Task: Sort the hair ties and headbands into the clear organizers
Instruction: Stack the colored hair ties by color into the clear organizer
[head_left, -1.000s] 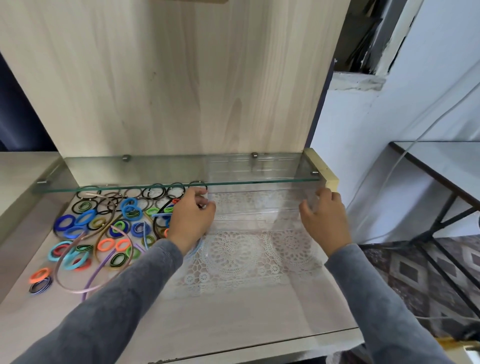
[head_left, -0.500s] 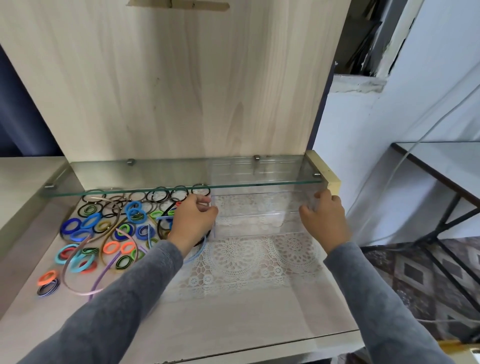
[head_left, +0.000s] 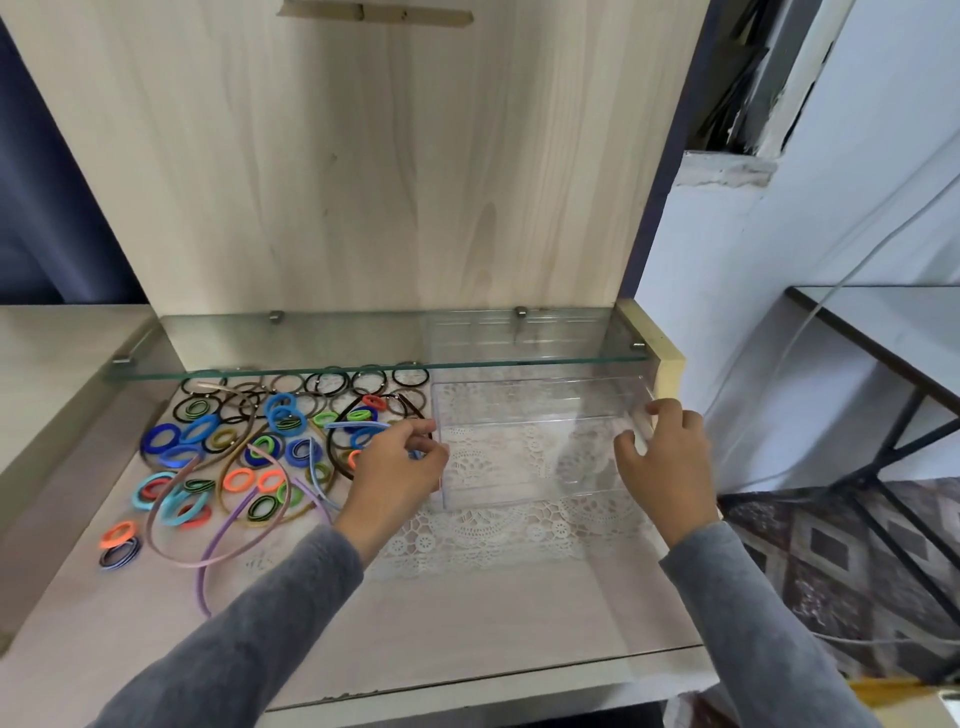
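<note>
hair ties (head_left: 270, 441) in blue, orange, green and black lie heaped on the left half of the table (head_left: 467, 613), with thin headbands (head_left: 206, 577) looped through and around them. none is sorted yet, and the heap sits close enough to be picked from once a bin is ready. a glass shelf (head_left: 311, 343) juts out over the back of the heap.

just right of the heap, the left grip (head_left: 395, 467) curls its fingers at the near left corner of the clear organizer (head_left: 535, 441), thumb on top, apparently clasping that wall. a blue headband runs under this hand, but i cannot tell if the hand touches it.

the organizer rests on a lace mat (head_left: 493, 530) on the right half of the table, its back edge tucked under the shelf. no ties show inside it.

on its far side the right grip (head_left: 670, 457) pinches the right wall between thumb and bent fingers. taking both ends likely lets the person move the light, slippery box squarely without twisting it. judging by this, the step in hand is placing the organizer, before any sorting begins.
</note>
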